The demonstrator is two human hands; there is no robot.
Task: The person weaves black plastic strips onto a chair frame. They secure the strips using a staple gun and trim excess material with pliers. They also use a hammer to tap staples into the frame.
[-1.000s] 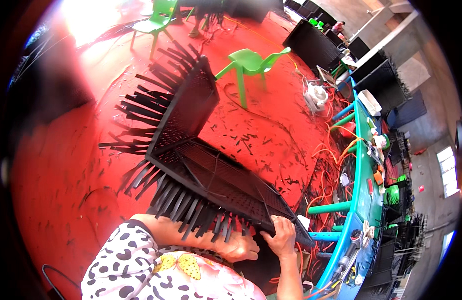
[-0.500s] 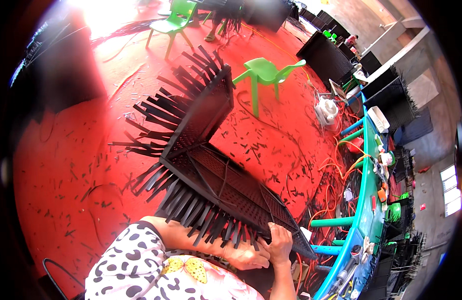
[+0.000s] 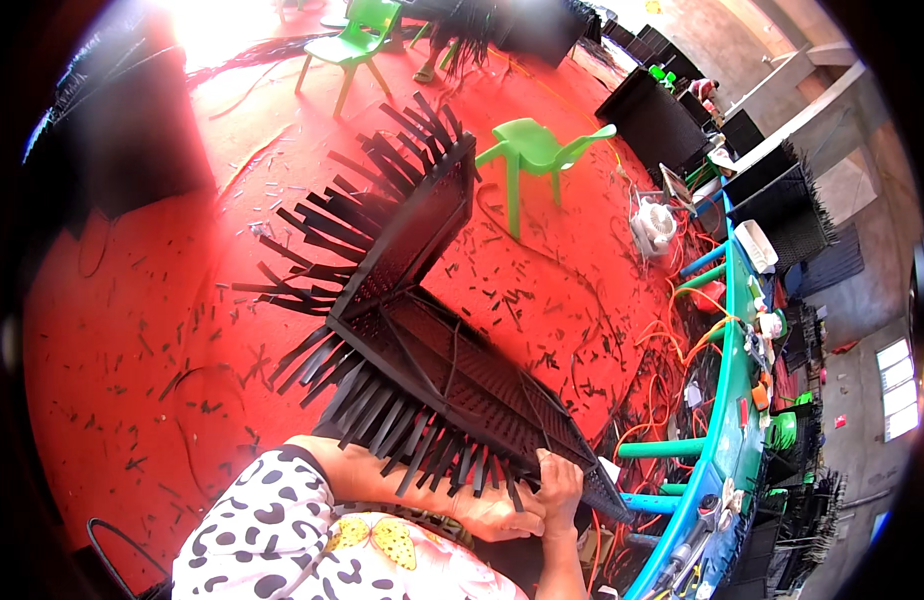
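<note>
1. Our right hand [image 3: 560, 487] closes over the near edge of the black woven frame [image 3: 452, 375], fingers curled around a strand end: a narrow pinch-type grip.
2. Our left hand [image 3: 487, 515] sits just under the same edge, palm up against the loose strand ends [image 3: 412, 450]. We can't tell whether it's clamped on one or only supporting.
3. The frame rests across our lap, near panel sloping toward us, far panel [image 3: 407, 225] tilted up off the red floor [image 3: 152, 330]. By our read, that puts the working edge right at the hands.
4. Unwoven black strips fan out along both panels' left edges, hanging free.
5. The floor around is littered with short black offcuts [image 3: 522, 300].
6. Beyond the frame's far corner stands a green plastic chair [image 3: 537, 150], with a second green chair [image 3: 357, 40] further back.
7. Along the floor's right edge: teal pipe-frame bench [image 3: 727, 440], orange cables [image 3: 672, 340], small white fan [image 3: 654, 225].
</note>
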